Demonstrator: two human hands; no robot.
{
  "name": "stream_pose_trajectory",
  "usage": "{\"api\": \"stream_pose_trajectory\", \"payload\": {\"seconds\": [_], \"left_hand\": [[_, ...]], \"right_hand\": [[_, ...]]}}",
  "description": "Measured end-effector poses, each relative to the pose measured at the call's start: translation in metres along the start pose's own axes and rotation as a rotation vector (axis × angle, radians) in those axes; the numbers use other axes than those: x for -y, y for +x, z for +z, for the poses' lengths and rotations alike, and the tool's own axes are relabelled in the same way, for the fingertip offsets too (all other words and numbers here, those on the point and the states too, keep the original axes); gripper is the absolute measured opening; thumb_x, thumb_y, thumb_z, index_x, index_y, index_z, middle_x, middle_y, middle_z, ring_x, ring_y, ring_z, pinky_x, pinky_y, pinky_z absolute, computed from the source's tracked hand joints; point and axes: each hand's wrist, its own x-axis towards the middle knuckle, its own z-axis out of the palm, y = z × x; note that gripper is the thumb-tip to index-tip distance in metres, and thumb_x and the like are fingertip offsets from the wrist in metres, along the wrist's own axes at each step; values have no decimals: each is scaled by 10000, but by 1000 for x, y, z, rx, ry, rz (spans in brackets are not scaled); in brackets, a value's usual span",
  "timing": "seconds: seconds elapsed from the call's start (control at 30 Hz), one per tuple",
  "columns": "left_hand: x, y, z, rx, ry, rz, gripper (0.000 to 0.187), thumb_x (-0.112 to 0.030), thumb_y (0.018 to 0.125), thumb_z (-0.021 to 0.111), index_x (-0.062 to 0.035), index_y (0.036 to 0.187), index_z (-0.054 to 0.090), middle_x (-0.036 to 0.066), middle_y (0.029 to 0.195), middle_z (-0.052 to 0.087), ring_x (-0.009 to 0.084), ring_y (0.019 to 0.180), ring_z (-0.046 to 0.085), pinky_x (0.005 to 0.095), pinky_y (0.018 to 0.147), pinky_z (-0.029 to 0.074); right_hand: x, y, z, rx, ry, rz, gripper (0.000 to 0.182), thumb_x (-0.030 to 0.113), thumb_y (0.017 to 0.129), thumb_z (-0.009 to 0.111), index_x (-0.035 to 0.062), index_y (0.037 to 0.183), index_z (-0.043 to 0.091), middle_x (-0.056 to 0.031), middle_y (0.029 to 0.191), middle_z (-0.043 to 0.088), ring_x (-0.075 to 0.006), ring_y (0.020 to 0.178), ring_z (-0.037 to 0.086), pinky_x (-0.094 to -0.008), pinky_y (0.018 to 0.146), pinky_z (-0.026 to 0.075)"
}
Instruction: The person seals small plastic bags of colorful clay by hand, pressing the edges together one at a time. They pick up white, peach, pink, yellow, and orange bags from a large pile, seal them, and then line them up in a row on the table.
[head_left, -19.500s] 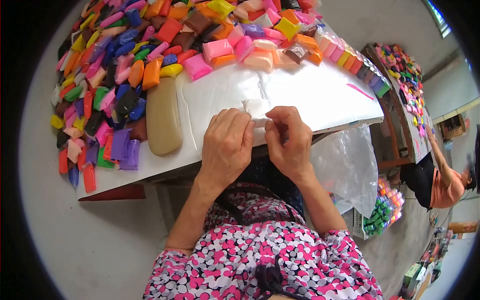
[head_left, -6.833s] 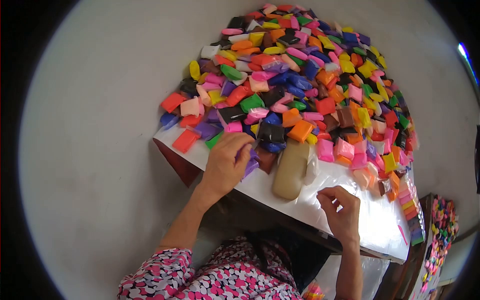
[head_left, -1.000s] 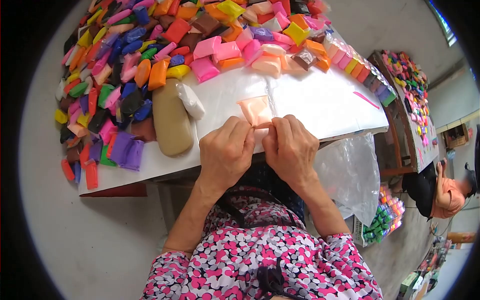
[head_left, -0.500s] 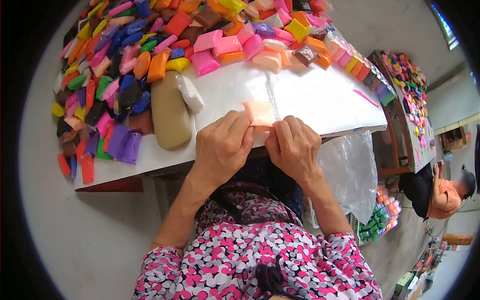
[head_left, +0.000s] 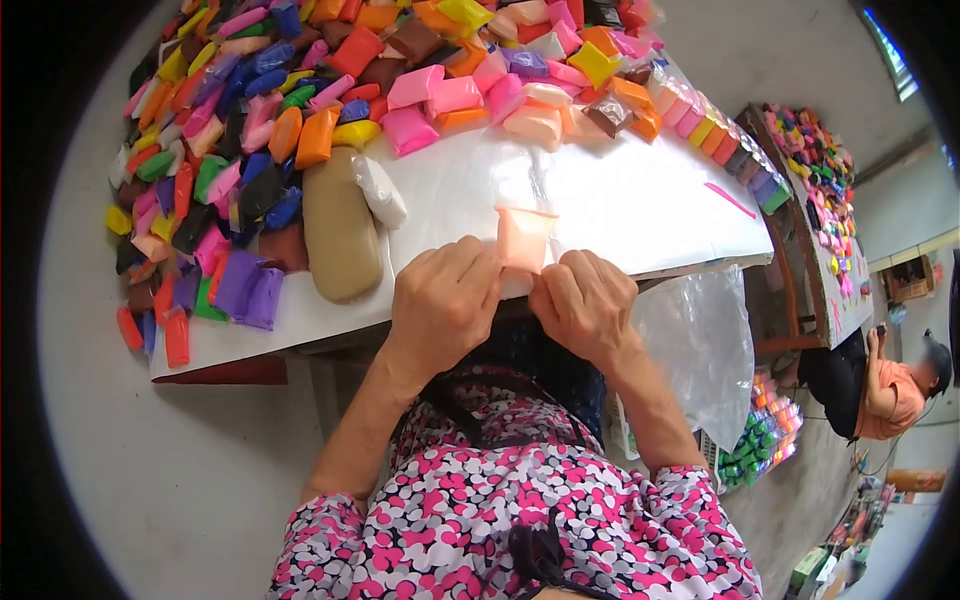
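A small peach packet [head_left: 525, 238], soft-looking and in clear wrapping, stands up between my hands at the front of the table. My left hand [head_left: 445, 300] has its fingers curled in and pinches the wrapper at the packet's lower left. At the lower right, my right hand [head_left: 586, 305] grips the wrapper the same way, thumb against fingers. The pinched edge itself is mostly hidden by my fingers. Left of my hands lies a long tan block [head_left: 342, 225], with a white wrapped packet [head_left: 380, 192] leaning against its right side.
A heap of colourful packets [head_left: 330, 80] covers the back and left of the table [head_left: 640, 200]. A row of packets [head_left: 720, 135] lines the right edge, near a pink strip [head_left: 731, 199]. A clear plastic bag [head_left: 695, 340] hangs below. A person [head_left: 890, 385] sits at far right.
The peach packet has tilted more upright and shifted slightly right. Both hands have dropped a little toward me, still pinching its lower edge.
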Motion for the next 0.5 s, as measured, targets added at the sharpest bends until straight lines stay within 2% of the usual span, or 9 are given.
{"api": "stream_pose_trajectory", "payload": {"seconds": [0.07,0.17,0.27,0.3,0.33,0.4,0.43,0.5], "left_hand": [[0,-3,0,-25,-4,22,140,-15,736,645,-27,841,553,100,753,498,283,655,558,393,588,456],[-1,-4,1,-89,-60,40,151,-1,733,651,-22,850,557,101,755,501,288,657,551,395,593,455],[-3,-6,5,-154,-131,23,140,15,759,648,-5,873,568,120,770,533,305,663,557,398,590,451],[-4,-6,7,-180,-150,28,117,22,785,641,3,877,570,131,772,548,315,659,557,402,582,443],[-5,-6,9,-206,-168,33,95,29,810,634,12,881,572,143,773,564,325,654,557,405,573,435],[-7,-4,9,-213,-135,37,154,17,763,654,5,897,579,136,796,558,315,690,574,395,598,460],[-8,-3,10,-215,-118,39,186,11,739,664,2,906,582,133,807,555,310,707,583,390,610,473],[-9,1,11,-249,-82,66,189,16,737,663,1,907,583,128,803,554,304,702,581,391,607,472]], "right_hand": [[4,-3,-1,-9,25,27,239,60,700,680,97,670,446,-43,615,407,-191,511,466,-332,463,367],[2,1,-16,87,285,176,160,87,788,679,51,735,533,-62,653,498,-207,552,532,-324,487,396],[9,10,-29,80,502,582,130,130,874,652,11,846,606,-96,716,588,-216,583,581,-304,520,423],[8,13,-27,25,534,674,172,155,879,675,-7,916,629,-79,736,622,-164,587,584,-266,547,430],[8,18,-27,30,644,756,190,168,872,690,-8,911,629,-64,719,612,-141,584,565,-261,545,422],[10,31,-33,45,869,918,226,193,859,718,-10,902,629,-32,685,591,-95,579,529,-249,542,407],[8,34,-37,230,873,944,254,210,840,751,-8,885,627,17,674,560,-43,621,493,-226,544,384],[7,29,-26,204,1036,963,249,212,845,751,-1,884,629,33,676,555,-31,632,481,-221,542,370]]}}
